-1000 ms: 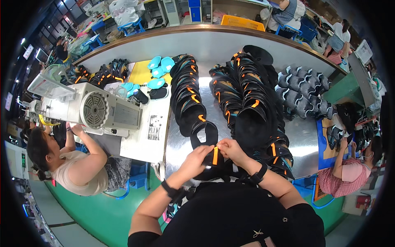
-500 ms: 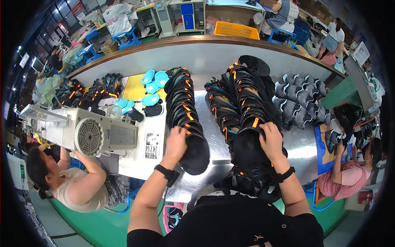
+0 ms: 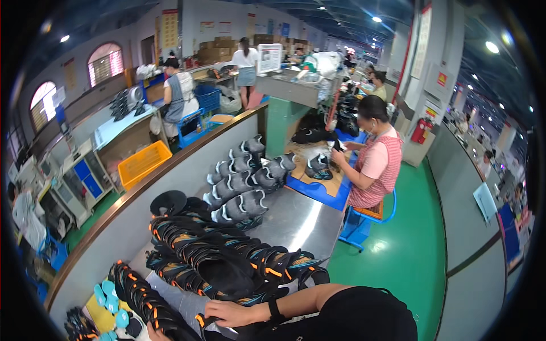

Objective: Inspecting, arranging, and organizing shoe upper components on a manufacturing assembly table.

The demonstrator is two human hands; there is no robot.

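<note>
Nested black shoe uppers with orange tabs form a long row at lower left. My left hand shows only in part at the lower edge, against that row's near end; its fingers are mostly hidden. To its right, my right hand has its fingers curled down on a black shoe upper with an orange tab, low over the metal table. Beyond my right hand lie more rows of nested black uppers, the nearest one showing its dark round opening.
Grey uppers with white edging stand in rows farther back. A co-worker in a pink checked garment sits at the table's far end, handling a shoe upper on a blue-edged board. A wood-topped partition runs along the left. Turquoise pieces lie lower left.
The view has swung to the right, bringing the aisle and the co-worker into fuller sight. My right hand has left the right row's front end and is now closer to the left row.
</note>
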